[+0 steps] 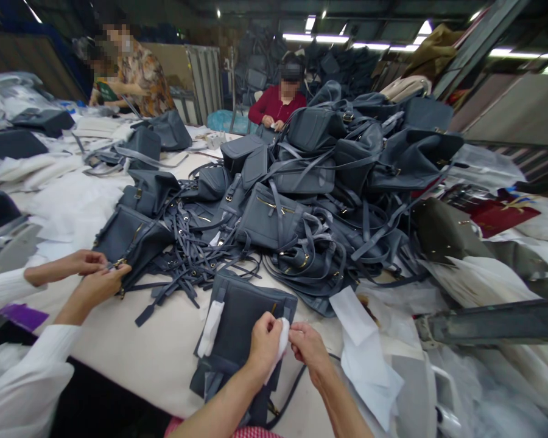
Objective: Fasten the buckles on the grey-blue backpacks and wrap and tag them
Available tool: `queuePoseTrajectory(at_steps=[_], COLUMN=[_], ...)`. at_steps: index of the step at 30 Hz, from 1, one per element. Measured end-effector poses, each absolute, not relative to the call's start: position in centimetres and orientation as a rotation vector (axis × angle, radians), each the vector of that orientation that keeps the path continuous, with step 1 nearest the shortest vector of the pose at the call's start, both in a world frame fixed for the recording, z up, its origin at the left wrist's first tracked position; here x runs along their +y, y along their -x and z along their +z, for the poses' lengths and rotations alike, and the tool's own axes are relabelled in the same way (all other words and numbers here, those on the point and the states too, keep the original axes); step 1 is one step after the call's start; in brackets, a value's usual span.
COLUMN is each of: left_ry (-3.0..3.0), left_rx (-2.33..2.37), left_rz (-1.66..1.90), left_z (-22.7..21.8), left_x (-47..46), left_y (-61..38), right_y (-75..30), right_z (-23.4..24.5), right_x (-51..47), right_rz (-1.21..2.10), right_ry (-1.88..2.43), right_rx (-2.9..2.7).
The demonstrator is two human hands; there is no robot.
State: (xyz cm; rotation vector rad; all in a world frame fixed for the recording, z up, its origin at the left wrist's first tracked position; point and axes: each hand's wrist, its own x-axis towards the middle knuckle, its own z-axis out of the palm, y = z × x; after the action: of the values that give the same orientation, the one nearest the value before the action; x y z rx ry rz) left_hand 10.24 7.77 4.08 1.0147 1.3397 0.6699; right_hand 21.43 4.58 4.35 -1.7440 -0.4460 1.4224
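Note:
My left hand (265, 344) and my right hand (308, 351) pinch a small wad of white tissue (281, 348) between them. Both hands are just above a dark slate-grey leather bag (242, 322) lying flat on the table, with a white paper strip (210, 328) tucked at its left side. A loose dark strap (292, 392) runs off the bag's lower edge near my right forearm. A large heap of matching bags with tangled straps (274, 213) lies beyond my hands.
At the left, a co-worker's hands (95, 274) in white sleeves work at a bag's metal fitting (117, 264). White paper sheets (365, 359) lie to my right on the cream table (155, 353). Other people sit at the far side, with more bags behind.

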Motion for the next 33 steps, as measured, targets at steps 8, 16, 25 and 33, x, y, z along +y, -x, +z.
queuePoseTrajectory(at_steps=[8,16,25,33], left_ry=[-1.048,-1.138,-1.063,-1.057], left_rx=[1.333,1.328,1.414,1.392], left_rz=[0.713,0.75,0.73,0.754], left_z=[4.8,6.4,5.9,6.2], left_x=[7.4,6.6,6.5,6.6], left_y=[-9.3,-8.7,-8.9,-8.7], right_y=[-20.7,-20.4,-20.7,-19.8], right_z=[4.0,4.8,6.7,5.9], right_x=[4.4,5.0,4.9,4.7], right_rz=[1.412,1.514,1.678,1.603], right_ry=[1.63,1.464,1.199,1.252], right_rx=[-0.321,-0.21,-0.194,-0.263])
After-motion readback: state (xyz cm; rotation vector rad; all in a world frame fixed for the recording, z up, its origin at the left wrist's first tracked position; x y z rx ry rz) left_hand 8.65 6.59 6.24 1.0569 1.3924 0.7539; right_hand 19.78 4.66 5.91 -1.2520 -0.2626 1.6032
